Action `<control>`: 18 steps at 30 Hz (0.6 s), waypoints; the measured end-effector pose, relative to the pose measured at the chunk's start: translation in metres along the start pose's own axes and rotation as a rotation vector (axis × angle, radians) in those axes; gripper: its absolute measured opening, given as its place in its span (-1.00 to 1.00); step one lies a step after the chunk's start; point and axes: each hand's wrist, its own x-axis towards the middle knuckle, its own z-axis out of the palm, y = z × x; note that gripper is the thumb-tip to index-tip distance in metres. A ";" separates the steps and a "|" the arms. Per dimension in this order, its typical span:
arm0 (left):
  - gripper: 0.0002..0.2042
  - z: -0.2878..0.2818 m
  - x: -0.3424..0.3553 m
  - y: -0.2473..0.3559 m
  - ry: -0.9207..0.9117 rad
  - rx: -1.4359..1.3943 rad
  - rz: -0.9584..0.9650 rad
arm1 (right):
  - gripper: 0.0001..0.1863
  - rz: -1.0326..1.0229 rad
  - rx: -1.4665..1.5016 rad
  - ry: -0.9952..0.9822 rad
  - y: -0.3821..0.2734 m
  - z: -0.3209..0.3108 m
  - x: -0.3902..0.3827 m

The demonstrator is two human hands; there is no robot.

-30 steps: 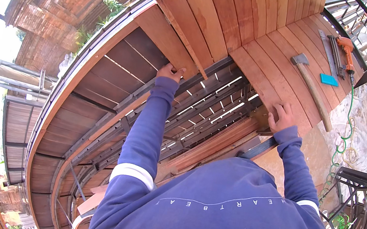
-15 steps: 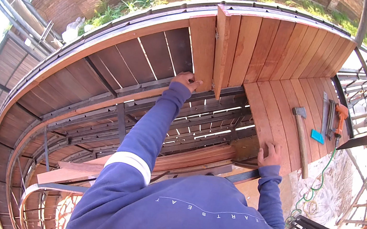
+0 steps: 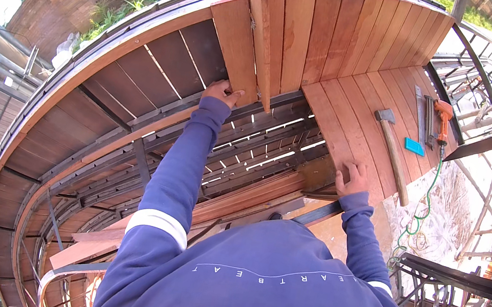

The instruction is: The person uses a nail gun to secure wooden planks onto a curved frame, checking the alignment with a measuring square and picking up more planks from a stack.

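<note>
My left hand is at the lower end of a reddish-brown wooden plank. Its thumb lies on the face and the other fingers curl at the plank's left edge, partly hidden. This plank stands in the sloping back frame, beside a board set on edge that juts out toward me. On the right, my right hand rests with fingers apart on the near left edge of the slatted wooden seat. Between my hands a gap shows the dark metal frame.
On the seat lie a hatchet, a turquoise box, a hand saw and an orange nail gun with a green air hose. Loose planks lie below the frame. A curved wooden rail runs left.
The whole scene has shifted left and slightly up in the picture as the view moved. My hands stay at the same plank and seat edge.
</note>
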 end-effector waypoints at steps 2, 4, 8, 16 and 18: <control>-0.65 -0.003 0.000 -0.003 -0.009 -0.006 -0.006 | -0.71 0.006 -0.007 -0.001 -0.003 0.000 0.000; -0.65 -0.004 -0.002 -0.005 -0.019 -0.043 -0.006 | -0.71 0.014 0.005 0.004 -0.005 0.002 0.000; -0.67 0.002 0.000 -0.008 0.012 -0.069 0.041 | -0.71 0.038 0.022 0.022 -0.005 0.002 -0.003; -0.68 0.019 0.008 -0.039 0.073 -0.063 0.039 | -0.70 -0.019 0.047 0.075 0.017 -0.023 0.014; -0.68 0.016 0.009 -0.041 0.069 -0.094 0.058 | -0.70 -0.005 0.084 0.196 0.025 -0.043 0.043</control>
